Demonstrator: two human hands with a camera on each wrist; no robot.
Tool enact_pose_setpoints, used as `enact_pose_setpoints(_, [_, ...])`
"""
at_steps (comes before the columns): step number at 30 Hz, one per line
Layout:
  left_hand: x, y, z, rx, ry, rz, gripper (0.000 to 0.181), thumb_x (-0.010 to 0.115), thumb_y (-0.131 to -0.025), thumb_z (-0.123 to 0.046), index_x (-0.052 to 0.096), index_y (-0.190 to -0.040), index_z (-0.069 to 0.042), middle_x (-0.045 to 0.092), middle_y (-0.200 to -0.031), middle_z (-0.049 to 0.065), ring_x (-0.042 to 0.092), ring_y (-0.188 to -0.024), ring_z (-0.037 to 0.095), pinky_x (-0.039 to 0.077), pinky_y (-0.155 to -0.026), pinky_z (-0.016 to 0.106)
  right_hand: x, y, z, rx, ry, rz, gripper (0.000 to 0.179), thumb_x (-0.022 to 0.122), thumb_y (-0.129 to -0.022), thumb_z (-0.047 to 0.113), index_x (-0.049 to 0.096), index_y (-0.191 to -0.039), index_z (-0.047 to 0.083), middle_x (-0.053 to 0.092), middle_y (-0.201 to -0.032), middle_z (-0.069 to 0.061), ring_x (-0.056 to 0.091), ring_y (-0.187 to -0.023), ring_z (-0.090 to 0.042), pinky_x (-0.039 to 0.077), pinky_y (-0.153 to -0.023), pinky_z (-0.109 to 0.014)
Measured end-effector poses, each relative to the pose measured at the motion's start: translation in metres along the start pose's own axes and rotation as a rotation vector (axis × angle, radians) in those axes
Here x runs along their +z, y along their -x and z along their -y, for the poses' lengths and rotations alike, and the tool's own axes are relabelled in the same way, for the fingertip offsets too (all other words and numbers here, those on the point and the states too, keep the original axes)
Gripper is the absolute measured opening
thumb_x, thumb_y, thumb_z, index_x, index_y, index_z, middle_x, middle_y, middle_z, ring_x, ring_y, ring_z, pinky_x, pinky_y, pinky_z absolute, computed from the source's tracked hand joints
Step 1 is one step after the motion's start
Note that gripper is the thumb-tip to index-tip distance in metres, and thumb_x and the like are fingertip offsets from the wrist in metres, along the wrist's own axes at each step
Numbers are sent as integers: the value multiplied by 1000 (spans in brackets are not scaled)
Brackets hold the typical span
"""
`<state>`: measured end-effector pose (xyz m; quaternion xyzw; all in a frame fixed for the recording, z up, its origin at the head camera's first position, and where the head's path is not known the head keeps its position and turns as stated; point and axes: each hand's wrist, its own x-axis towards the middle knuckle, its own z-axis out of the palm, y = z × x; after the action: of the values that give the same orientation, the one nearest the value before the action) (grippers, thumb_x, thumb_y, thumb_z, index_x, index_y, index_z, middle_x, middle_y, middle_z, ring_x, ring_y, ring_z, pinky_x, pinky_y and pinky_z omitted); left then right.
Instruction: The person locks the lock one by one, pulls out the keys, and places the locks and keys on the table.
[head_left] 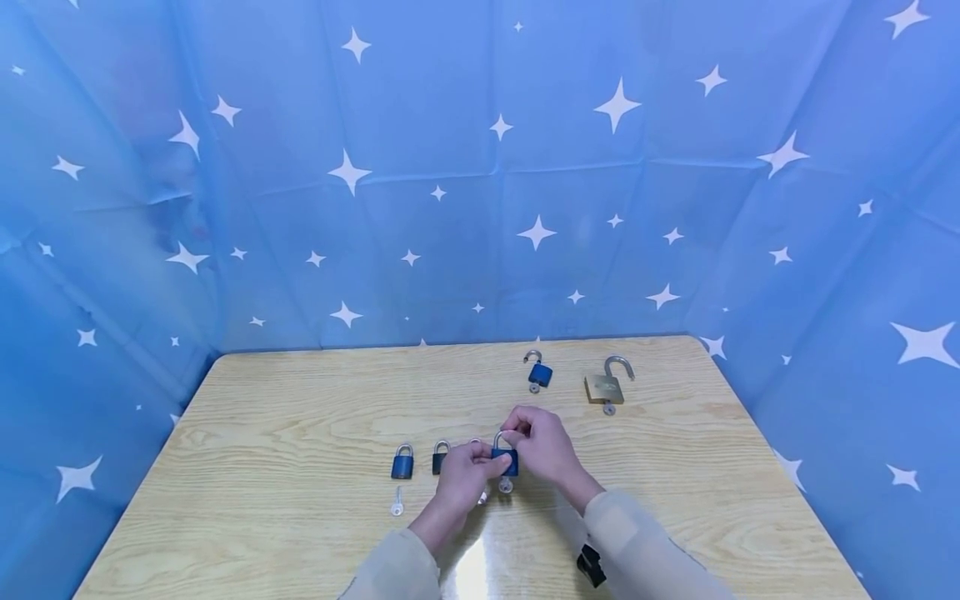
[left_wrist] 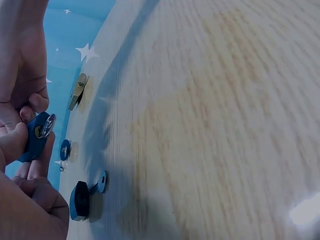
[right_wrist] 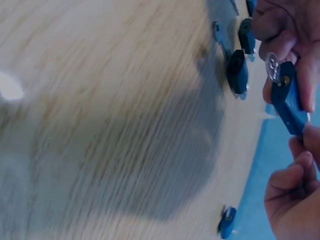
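While L fingers (head_left: 482, 451) grip padlock (head_left: 512, 467), R fingers (head_left: 519, 415) pinch shackle (head_left: 497, 439);

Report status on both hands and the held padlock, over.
Left hand grips blue padlock, key inserted. Right hand pinches its shackle. Other padlocks on table, seemingly not in the way.

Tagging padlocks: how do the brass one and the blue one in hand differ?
The brass padlock is larger; the held blue padlock is smaller. The brass padlock lies on the table; the held blue padlock is in the left hand. Each has a round-headed key at its base.
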<state>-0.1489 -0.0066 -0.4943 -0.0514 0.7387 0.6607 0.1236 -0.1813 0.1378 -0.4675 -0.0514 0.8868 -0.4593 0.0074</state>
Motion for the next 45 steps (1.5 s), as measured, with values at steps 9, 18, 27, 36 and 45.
enact_pose_setpoints(9, [1,-1,1,-10,-20,25,26,76,-84,-24,68,-95,-3,71,-84,4,64,-80,15,49,-74,31,-4,-1,-4,19,-20,12,12,69,-88,6,69,-81,14,61,-70,1,49,-62,-13,39,-56,-24])
enact_pose_setpoints(18, [2,-1,1,-18,-42,42,28,75,-85,-26,69,-99,-3,72,-87,5,65,-82,15,48,-75,31,-9,2,-4,59,-16,35,4,69,-90,14,69,-87,12,63,-77,2,51,-70,-13,41,-61,-26])
enact_pose_setpoints(27, [1,-3,-1,-8,-35,42,30,74,-86,-26,70,-102,-2,73,-89,6,66,-81,14,49,-76,32,-16,11,-10,97,63,-1,14,58,-96,15,70,-102,10,64,-83,1,55,-75,-11,44,-65,-26])
enact_pose_setpoints(36, [-4,-13,-6,-18,-58,3,32,74,-86,-30,70,-104,-5,73,-90,3,64,-84,14,49,-81,32,-15,32,-20,148,49,-15,12,61,-93,11,72,-97,9,63,-82,1,53,-71,-11,43,-61,-24])
enact_pose_setpoints(45, [-8,-14,-9,-39,-71,-13,48,72,-87,-33,63,-121,-1,71,-106,7,63,-106,22,47,-98,48,1,50,-20,125,-133,56,11,67,-89,14,72,-97,8,67,-85,-5,54,-66,-8,46,-58,-21])
